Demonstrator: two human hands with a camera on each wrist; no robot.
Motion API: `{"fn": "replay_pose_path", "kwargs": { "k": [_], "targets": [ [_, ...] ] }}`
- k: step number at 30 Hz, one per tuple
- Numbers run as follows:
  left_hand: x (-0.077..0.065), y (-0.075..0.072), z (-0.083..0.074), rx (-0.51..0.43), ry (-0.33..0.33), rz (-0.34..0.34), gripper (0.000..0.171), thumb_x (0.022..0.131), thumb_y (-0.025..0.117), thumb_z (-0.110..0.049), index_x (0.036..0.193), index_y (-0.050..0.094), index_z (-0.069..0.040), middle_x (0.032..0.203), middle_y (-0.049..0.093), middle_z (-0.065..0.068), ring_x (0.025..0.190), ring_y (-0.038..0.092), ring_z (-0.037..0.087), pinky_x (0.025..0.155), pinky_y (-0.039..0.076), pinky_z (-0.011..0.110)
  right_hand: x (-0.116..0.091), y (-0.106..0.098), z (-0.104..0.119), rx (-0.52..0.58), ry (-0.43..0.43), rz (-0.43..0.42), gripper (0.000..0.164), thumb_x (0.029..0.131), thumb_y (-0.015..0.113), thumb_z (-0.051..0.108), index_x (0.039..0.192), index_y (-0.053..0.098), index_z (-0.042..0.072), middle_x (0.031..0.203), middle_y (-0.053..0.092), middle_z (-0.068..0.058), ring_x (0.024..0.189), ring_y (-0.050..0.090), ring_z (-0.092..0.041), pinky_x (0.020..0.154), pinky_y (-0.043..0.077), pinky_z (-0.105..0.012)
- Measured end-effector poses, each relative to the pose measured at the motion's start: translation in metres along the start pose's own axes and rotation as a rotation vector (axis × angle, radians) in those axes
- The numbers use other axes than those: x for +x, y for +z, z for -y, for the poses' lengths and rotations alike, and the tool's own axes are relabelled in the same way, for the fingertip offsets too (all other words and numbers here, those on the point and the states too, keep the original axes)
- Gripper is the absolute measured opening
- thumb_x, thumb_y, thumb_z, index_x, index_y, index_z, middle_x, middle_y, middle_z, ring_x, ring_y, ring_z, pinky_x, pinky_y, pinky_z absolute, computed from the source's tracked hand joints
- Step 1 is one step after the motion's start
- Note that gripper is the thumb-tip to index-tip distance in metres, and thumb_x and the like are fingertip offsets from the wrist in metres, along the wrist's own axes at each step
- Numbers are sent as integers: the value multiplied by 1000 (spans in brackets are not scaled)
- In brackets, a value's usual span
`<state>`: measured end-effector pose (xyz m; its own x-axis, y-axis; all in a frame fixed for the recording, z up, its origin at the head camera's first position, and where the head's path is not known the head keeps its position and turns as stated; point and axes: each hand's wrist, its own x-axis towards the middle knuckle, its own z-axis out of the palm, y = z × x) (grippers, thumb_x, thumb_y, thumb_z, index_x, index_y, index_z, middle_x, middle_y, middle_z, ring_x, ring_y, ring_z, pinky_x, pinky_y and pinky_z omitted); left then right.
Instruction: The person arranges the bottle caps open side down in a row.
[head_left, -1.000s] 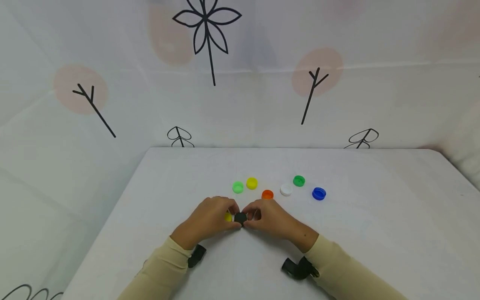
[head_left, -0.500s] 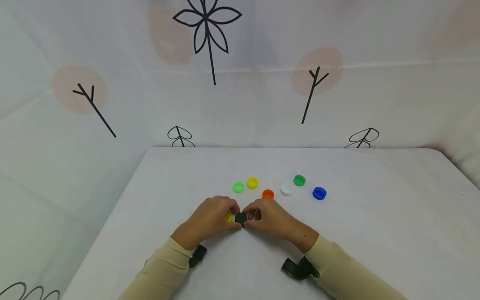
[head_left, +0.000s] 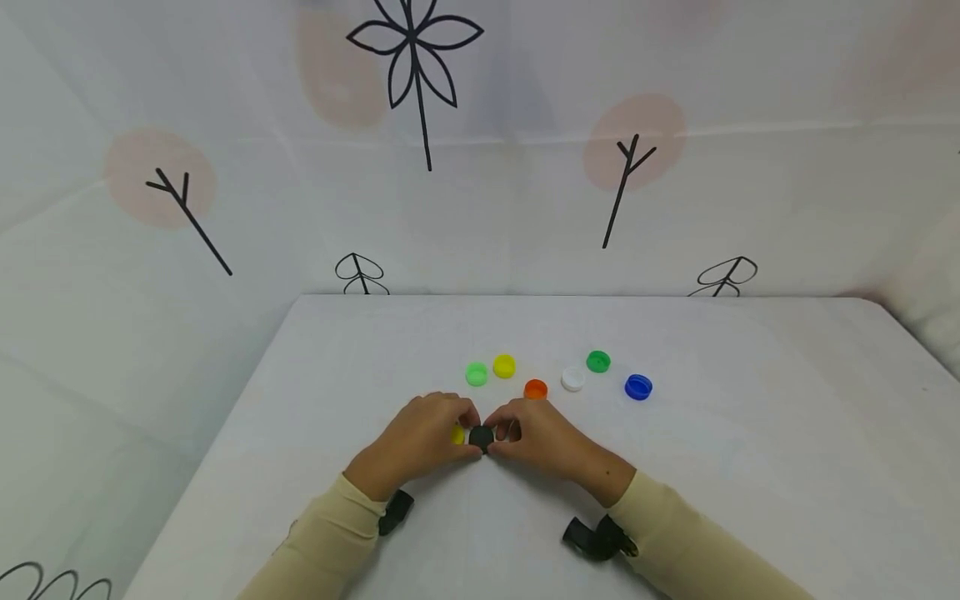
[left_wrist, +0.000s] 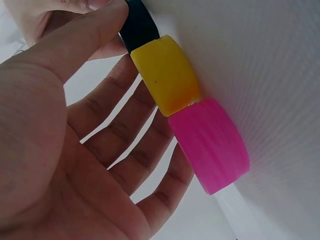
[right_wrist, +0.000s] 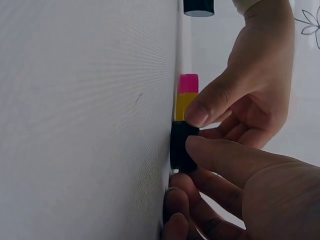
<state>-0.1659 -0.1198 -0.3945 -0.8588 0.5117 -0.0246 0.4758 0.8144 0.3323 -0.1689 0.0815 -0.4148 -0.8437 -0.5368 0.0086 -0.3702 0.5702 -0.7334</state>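
Both hands meet at a black bottle cap (head_left: 482,438) on the white table. My left hand (head_left: 420,435) pinches its left side between thumb and fingers, and my right hand (head_left: 546,440) pinches its right side. A yellow cap (left_wrist: 167,75) touches the black one, and a pink cap (left_wrist: 210,145) touches the yellow, so the three stand in a row flat on the table. Under the left palm the pink cap is hidden in the head view, where only a sliver of yellow shows. The remaining left fingers stretch out behind the row in the left wrist view.
Beyond the hands lie several loose caps: light green (head_left: 476,374), yellow (head_left: 504,366), orange (head_left: 536,390), white (head_left: 573,380), green (head_left: 597,362) and blue (head_left: 638,387). The orange one sits close behind the right hand. A printed cloth (head_left: 510,208) hangs behind the table.
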Motion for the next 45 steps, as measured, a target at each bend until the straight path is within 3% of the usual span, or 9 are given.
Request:
{"fn": "replay_pose_path", "kwargs": {
  "k": [15,20,24,32,35,42,45],
  "targets": [
    [-1,-1,-1,10,16,20,32,80,85,-34,101,72,-14,91,69,-6,85,59,10,85,52,34,0,0,1,5,21,7,25,84,79,10,109,74,5,82,66,5,78,59,-10,69,51,-17],
    [-7,-6,1,24,13,-40,31,85,79,-39,103,73,-13,95,72,-4,90,65,14,84,53,38,3,-1,3,16,-14,20,24,89,73,10,111,73,4,82,67,4,76,59,-9,68,51,-18],
    [-8,-8,2,29,-8,-99,27,91,74,-36,106,73,-13,99,74,-1,94,68,19,85,53,41,4,-2,4,20,26,0,21,92,68,12,112,73,7,85,68,4,77,59,-9,68,51,-20],
    [5,-19,-2,56,-101,-154,27,94,70,-38,112,71,-17,104,73,-1,98,67,21,91,52,45,12,-12,5,21,148,-103,23,94,68,16,116,72,11,100,72,-2,76,62,-11,68,54,-24],
    [12,-23,-2,66,-136,-158,29,94,69,-39,114,71,-18,105,72,-2,101,66,21,92,51,46,19,-15,5,17,144,-124,26,94,68,17,119,71,10,111,72,-4,77,62,-12,68,54,-24],
    [21,-25,-8,55,-140,-176,30,95,68,-36,117,70,-15,108,73,3,101,67,25,86,50,47,34,-14,8,-13,136,-159,31,93,70,17,123,70,8,121,68,-9,72,57,-13,64,52,-23],
    [24,-22,-7,69,-175,-165,32,95,68,-37,120,69,-16,113,73,3,104,67,26,88,50,48,38,-14,11,-29,137,-160,36,93,71,18,127,67,8,127,65,-10,76,58,-14,68,54,-24]
  ]
}}
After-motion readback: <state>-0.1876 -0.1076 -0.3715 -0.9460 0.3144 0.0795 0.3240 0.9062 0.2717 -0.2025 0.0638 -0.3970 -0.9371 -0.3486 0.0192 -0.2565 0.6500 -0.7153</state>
